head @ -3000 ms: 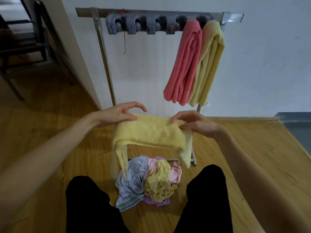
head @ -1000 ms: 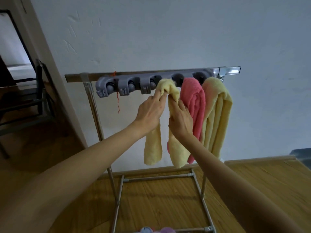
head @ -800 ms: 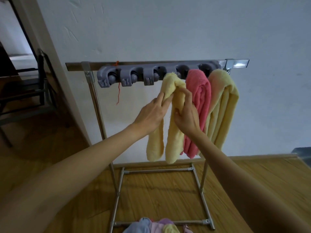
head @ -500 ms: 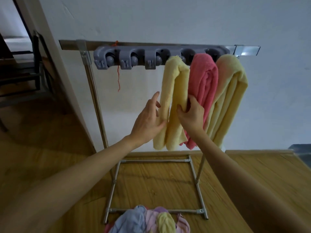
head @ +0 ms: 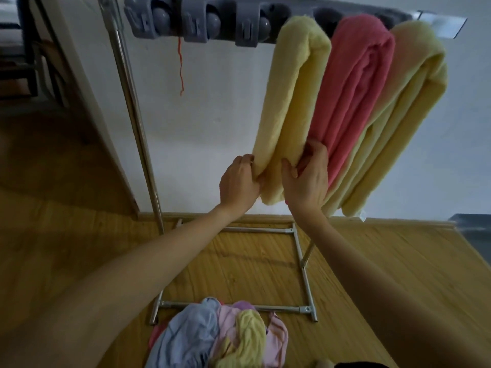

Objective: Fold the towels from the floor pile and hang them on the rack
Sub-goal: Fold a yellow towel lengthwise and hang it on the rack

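Right, both hands are on the pale yellow folded terry towel point(head: 289, 102), which hangs over the chrome tube rack point(head: 130, 102) at 12 o'clock, doubled so two layers drop down. Left hand point(head: 239, 184) grips the towel's lower left edge, fingers curled round the fabric. Right hand point(head: 308, 179) holds the lower right edge, thumb on the front, fingers tucked behind between this towel and its neighbour. The two hands sit close together, with only the towel's bottom end between them.

Just beside it at 1 o'clock hangs the coral pink folded towel point(head: 353, 88), touching the yellow one along its side. Further toward 2 o'clock hangs a larger yellow-green towel with a peach top fold point(head: 403, 102), touching the pink one and reaching lower than either.

Along the rack's top bar runs a grey plastic clip strip with ball rollers point(head: 199, 22); three clips at 11 o'clock carry nothing. A thin orange thread point(head: 181, 67) dangles from the strip.

The floor pile of crumpled towels point(head: 220, 338) lies at 6 o'clock on the wooden plank floor point(head: 252, 266), against the front rail of the rack base: light blue at left, pink and lilac in the middle, a yellow twist on top.

The white wall point(head: 212, 128) stands behind the rack. A dark chair frame point(head: 24, 70) shows at 10 o'clock through a doorway, blurred.
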{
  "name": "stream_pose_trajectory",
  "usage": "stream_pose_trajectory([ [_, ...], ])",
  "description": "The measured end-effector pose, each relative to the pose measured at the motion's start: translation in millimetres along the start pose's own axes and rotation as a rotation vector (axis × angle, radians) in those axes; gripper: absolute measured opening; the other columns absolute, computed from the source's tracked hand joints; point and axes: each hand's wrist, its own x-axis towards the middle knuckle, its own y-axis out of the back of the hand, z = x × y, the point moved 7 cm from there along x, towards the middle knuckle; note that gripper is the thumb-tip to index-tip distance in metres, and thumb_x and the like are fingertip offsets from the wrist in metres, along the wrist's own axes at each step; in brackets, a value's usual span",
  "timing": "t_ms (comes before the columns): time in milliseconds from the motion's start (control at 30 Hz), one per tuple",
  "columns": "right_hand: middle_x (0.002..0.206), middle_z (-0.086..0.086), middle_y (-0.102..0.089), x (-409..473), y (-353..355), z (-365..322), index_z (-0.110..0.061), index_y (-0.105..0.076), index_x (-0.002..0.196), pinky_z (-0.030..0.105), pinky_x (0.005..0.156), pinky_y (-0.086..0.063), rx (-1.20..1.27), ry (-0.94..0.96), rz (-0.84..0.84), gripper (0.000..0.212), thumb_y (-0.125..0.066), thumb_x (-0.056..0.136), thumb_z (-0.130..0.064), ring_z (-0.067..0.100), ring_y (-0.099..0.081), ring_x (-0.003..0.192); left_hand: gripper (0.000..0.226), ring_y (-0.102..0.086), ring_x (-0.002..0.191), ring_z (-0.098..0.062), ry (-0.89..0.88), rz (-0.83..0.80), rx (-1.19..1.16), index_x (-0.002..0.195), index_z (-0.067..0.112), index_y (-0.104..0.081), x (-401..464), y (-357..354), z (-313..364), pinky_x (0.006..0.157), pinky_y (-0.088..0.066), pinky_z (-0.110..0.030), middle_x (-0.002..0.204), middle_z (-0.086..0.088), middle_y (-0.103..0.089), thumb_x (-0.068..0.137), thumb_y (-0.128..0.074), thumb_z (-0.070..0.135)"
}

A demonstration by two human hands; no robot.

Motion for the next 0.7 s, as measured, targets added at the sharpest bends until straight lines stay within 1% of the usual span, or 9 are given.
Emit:
stream_pose_trajectory([
  [100,0.112,0.005,-0.046,-10,-13,9,-0.008,-0.052,0.109,0.025,0.064,-0.042,-0.025,-0.065,0.011,0.045,-0.074,0.076,-0.029,0.017,-0.052,0.083,0.010,-0.058,0.072,-0.019,0.017,0.034,-0.035,0.091,0.009,-0.059,2,4,-14,0.059,-0.046,-0.024,0.087,-0.004,-0.061,0.088,-0.063,0.018],
  [167,0.111,0.006,-0.049,-15,-24,11,-0.006,-0.056,0.103,0.032,0.068,-0.046,-0.036,-0.097,-0.026,0.036,-0.071,0.079,-0.029,0.019,-0.052,0.083,0.012,-0.056,0.070,-0.017,0.029,0.081,-0.054,0.089,0.010,-0.058,0,12,-27,0.060,-0.048,-0.024,0.085,-0.002,-0.060,0.084,-0.066,0.017],
  [233,0.106,0.008,-0.055,-20,-34,5,-0.003,-0.060,0.097,0.035,0.073,-0.049,0.010,-0.033,-0.038,0.023,-0.064,0.085,-0.022,0.018,-0.053,0.083,0.014,-0.054,0.071,-0.015,0.027,0.129,-0.068,0.089,0.009,-0.058,-3,24,-37,0.059,-0.042,-0.015,0.086,-0.002,-0.058,0.081,-0.068,0.016],
  [333,0.090,0.004,-0.059,-31,-48,-16,-0.002,-0.059,0.100,0.021,0.066,-0.040,0.090,0.079,-0.065,0.016,-0.057,0.090,-0.014,0.009,-0.050,0.075,0.014,-0.053,0.071,-0.014,0.029,0.202,-0.085,0.088,0.008,-0.059,-5,47,-51,0.059,-0.038,-0.010,0.086,-0.003,-0.059,0.079,-0.069,0.011],
  [433,0.070,-0.009,-0.051,-35,-60,-31,-0.001,-0.054,0.100,0.016,0.055,-0.036,0.214,0.053,-0.135,0.010,-0.052,0.093,-0.008,0.002,-0.049,0.060,0.013,-0.054,0.072,-0.014,0.044,0.278,-0.104,0.088,0.007,-0.059,-6,65,-64,0.062,-0.045,-0.018,0.087,-0.005,-0.060,0.078,-0.068,0.009],
  [500,0.075,0.002,-0.060,-32,-68,-30,0.000,-0.050,0.111,0.028,0.057,-0.047,0.248,-0.025,-0.207,0.017,-0.048,0.095,-0.007,0.008,-0.057,0.064,0.013,-0.054,0.072,-0.014,0.033,0.301,-0.104,0.088,0.006,-0.059,-8,70,-66,0.062,-0.047,-0.022,0.088,-0.006,-0.060,0.078,-0.068,0.008],
  [567,0.084,0.013,-0.062,-29,-70,-20,0.001,-0.045,0.117,0.039,0.067,-0.051,0.195,-0.088,-0.233,0.023,-0.047,0.095,-0.005,0.022,-0.060,0.070,0.015,-0.053,0.071,-0.015,0.013,0.290,-0.110,0.086,0.005,-0.058,-11,67,-65,0.061,-0.048,-0.026,0.086,-0.005,-0.058,0.077,-0.068,0.010],
  [600,0.085,0.011,-0.061,-27,-68,-15,0.001,-0.044,0.119,0.038,0.068,-0.052,0.143,-0.106,-0.221,0.026,-0.047,0.094,-0.003,0.022,-0.058,0.070,0.015,-0.053,0.070,-0.016,0.004,0.281,-0.112,0.086,0.005,-0.058,-12,64,-63,0.060,-0.048,-0.028,0.086,-0.004,-0.057,0.077,-0.069,0.011],
  [700,0.091,0.000,-0.055,-21,-54,4,0.001,-0.045,0.127,0.017,0.065,-0.044,0.038,-0.125,-0.177,0.036,-0.047,0.091,-0.001,0.011,-0.051,0.075,0.014,-0.053,0.069,-0.018,-0.010,0.254,-0.110,0.085,0.004,-0.056,-15,46,-56,0.061,-0.047,-0.032,0.085,-0.006,-0.056,0.076,-0.066,0.007],
])
